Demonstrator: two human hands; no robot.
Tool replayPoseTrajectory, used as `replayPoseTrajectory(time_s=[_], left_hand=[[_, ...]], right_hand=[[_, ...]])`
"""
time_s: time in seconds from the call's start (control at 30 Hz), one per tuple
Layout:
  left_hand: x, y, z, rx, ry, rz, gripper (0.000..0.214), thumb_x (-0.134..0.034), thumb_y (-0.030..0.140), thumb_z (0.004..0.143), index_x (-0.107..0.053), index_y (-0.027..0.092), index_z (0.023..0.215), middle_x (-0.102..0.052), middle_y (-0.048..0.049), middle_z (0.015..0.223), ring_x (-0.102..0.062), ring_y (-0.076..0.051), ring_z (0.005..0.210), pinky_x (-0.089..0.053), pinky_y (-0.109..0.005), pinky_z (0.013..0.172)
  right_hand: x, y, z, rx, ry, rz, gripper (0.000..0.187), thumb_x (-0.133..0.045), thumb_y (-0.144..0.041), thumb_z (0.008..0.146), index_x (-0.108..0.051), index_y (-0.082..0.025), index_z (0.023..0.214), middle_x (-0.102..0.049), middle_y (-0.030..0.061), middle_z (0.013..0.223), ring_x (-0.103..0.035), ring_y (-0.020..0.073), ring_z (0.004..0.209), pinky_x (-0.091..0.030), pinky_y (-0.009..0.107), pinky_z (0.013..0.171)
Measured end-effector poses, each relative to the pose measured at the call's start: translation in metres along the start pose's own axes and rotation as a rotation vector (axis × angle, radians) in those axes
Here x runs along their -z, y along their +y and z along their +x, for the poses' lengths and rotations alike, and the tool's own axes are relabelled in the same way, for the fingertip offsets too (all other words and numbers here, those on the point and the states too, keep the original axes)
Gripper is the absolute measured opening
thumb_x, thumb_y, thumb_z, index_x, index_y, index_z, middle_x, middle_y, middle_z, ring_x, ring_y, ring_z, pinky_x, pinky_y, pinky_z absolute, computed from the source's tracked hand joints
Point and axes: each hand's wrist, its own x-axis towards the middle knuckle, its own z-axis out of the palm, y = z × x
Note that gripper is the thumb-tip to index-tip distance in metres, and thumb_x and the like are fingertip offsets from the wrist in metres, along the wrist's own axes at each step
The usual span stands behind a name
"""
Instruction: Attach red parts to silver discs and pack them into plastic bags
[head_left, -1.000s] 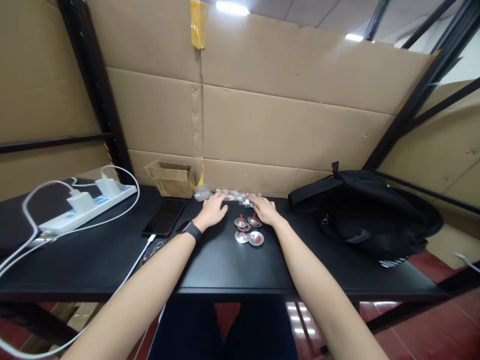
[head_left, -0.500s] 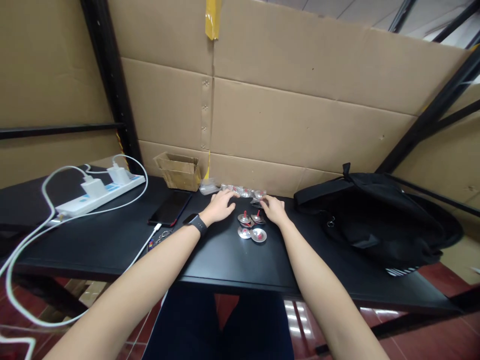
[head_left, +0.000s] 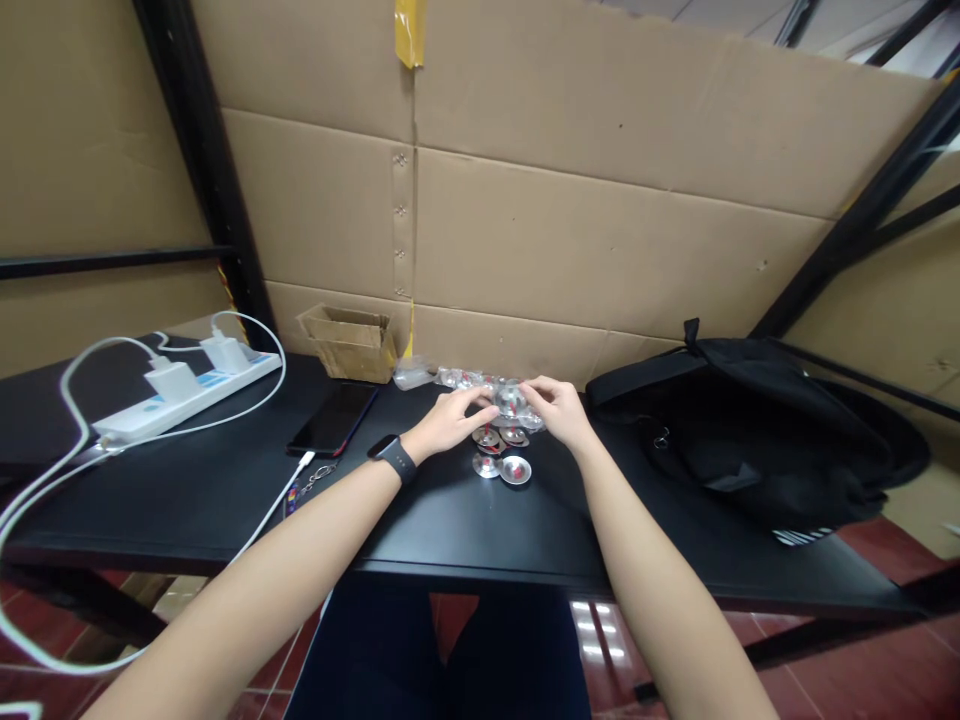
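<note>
A bagged finger cymbal, a shiny silver disc with a bit of red in clear plastic, is held up between my hands above the black table. My right hand pinches the bag at its right side. On the opposite side, the thumb and fingers of my left hand close on the bag. Just below lie loose finger cymbals with red straps: a silver one, another beside it, and a few more partly hidden under the bag. Several other bagged cymbals lie along the cardboard wall.
Left of my hands are a phone on a white cable, a keychain, an open cardboard box and a white power strip. A black backpack takes up the right side. Cardboard walls the back.
My right hand has lifted a bagged cymbal from the back of the table. My left hand has come right to meet it, and both now hold the bag. The view has shifted slightly.
</note>
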Motion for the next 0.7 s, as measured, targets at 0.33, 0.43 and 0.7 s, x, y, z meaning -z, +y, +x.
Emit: replayPoseTrajectory(time_s=[0.33,0.43,0.7], left_hand=[[-0.002,-0.009,-0.001,-0.040,-0.055,0.063,0.058,-0.074,0.032,0.082,-0.055,0.021,0.136,-0.080,-0.0037,0.100,-0.072,-0.025,0.103,-0.048,-0.035,0.097],[0.001,-0.009,-0.001,-0.043,-0.024,0.060,0.042,-0.073,0.029,0.083,-0.064,0.023,0.124,-0.080,-0.0015,0.095,-0.073,-0.024,0.101,-0.048,-0.034,0.098],[0.001,-0.009,-0.001,0.007,0.001,0.069,0.029,-0.070,0.034,0.085,-0.071,0.026,0.113,-0.080,0.0002,0.095,-0.073,-0.022,0.096,-0.051,-0.032,0.093]], right_hand=[[-0.019,-0.007,-0.002,-0.142,0.014,0.251,0.036,-0.068,-0.051,0.085,-0.080,-0.018,0.092,-0.079,0.0073,0.094,-0.070,0.0241,0.084,-0.053,0.033,0.075],[-0.018,-0.013,-0.002,-0.167,0.015,0.285,0.037,-0.067,-0.053,0.086,-0.081,-0.019,0.094,-0.079,0.0073,0.093,-0.070,0.0234,0.085,-0.053,0.033,0.076],[-0.018,-0.008,-0.002,-0.201,0.060,0.279,0.042,-0.067,-0.055,0.086,-0.080,-0.017,0.095,-0.076,0.0073,0.082,-0.068,0.0222,0.078,-0.052,0.031,0.070]])
